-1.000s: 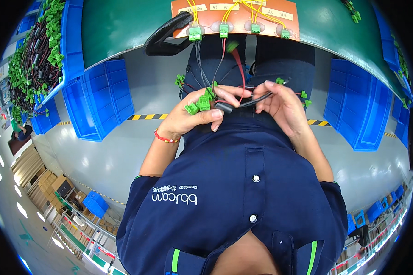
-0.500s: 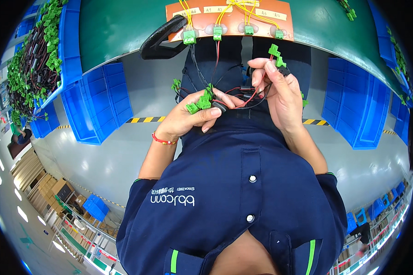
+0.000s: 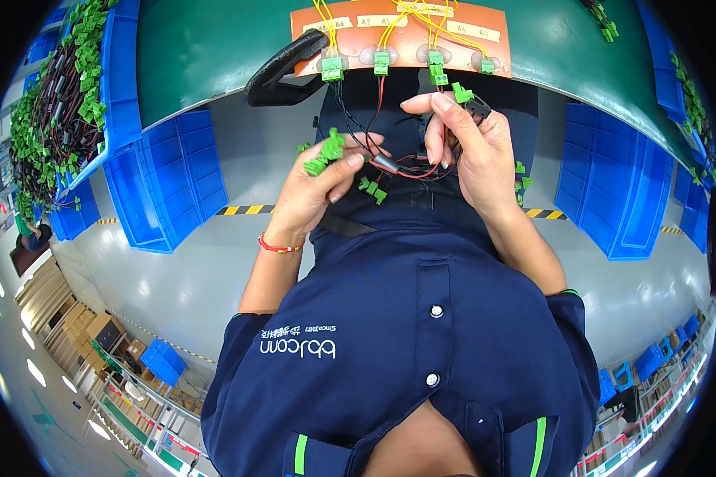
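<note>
Two bare hands work a black-and-red wire harness just below the orange fixture board [image 3: 398, 36] at the edge of our green bench [image 3: 215, 48]. Since a second ago our right hand [image 3: 473, 155] has lifted away from the left, from waist level up toward the board, and now pinches one green plug [image 3: 460, 93] between thumb and forefinger, close under the row of green sockets [image 3: 382, 62] with yellow leads. Our left hand [image 3: 318, 191] has stayed almost where it was, lower than the board and left of the right hand, its grip closed around a cluster of green connectors [image 3: 326, 151] with the harness wires [image 3: 390, 163] running across to the right hand. We judge that one plug has been singled out from the bunch and brought within reach of the sockets, though it is not yet seated in any. Blue bins [image 3: 167, 183] stand under the bench, left of the board, and a tray of more green-tipped harnesses [image 3: 64, 103] lies farther left.
</note>
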Demonstrator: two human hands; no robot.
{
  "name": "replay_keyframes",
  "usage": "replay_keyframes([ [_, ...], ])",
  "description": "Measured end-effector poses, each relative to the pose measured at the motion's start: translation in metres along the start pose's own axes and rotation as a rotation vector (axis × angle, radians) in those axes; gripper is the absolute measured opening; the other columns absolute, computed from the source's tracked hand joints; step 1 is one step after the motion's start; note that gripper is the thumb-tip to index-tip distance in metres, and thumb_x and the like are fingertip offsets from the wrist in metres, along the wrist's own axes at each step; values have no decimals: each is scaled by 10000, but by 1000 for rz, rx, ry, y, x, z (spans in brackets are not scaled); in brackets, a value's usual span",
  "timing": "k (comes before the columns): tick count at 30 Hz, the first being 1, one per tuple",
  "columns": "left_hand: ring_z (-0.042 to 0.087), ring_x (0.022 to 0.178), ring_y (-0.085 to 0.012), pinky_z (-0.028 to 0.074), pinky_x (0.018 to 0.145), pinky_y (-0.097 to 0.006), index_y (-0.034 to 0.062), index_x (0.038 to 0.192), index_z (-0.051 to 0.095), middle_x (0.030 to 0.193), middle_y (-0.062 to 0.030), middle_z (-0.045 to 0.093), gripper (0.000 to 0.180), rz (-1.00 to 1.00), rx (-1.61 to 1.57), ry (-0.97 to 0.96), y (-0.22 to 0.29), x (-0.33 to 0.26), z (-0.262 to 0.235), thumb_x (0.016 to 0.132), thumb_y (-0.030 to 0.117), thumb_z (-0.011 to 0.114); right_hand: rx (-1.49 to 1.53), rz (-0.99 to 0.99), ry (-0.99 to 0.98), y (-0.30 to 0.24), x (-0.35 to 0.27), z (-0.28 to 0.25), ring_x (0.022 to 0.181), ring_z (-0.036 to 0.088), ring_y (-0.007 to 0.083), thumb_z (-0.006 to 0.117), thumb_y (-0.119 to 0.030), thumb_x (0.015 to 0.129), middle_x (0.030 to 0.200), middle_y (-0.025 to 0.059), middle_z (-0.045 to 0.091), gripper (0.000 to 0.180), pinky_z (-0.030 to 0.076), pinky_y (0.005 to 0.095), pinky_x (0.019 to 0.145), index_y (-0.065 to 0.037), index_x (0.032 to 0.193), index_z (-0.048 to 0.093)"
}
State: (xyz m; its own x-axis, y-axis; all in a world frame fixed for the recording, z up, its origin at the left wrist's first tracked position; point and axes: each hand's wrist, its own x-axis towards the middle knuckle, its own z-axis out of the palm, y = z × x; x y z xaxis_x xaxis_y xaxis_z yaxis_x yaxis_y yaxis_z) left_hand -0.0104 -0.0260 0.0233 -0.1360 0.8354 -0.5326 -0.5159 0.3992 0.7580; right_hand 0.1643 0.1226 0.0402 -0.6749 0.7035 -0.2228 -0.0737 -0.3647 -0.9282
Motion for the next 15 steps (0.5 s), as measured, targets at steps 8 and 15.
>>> replay_keyframes([
  [8,335,525,-14,283,484,-182,-57,1197,626,909,-55,686,294,97,-33,135,5,1,-4,976,133,589,37,-22,107,2,2,11,500,468,13,466,-274,1057,588,-7,594,384,342,187,470,15,1073,719],
  [15,338,529,-14,285,488,-184,-44,1173,640,898,-54,680,260,118,-33,156,3,0,-5,985,127,582,132,-38,142,2,9,20,500,457,14,478,-281,1054,599,4,611,382,334,184,471,14,1083,719],
])
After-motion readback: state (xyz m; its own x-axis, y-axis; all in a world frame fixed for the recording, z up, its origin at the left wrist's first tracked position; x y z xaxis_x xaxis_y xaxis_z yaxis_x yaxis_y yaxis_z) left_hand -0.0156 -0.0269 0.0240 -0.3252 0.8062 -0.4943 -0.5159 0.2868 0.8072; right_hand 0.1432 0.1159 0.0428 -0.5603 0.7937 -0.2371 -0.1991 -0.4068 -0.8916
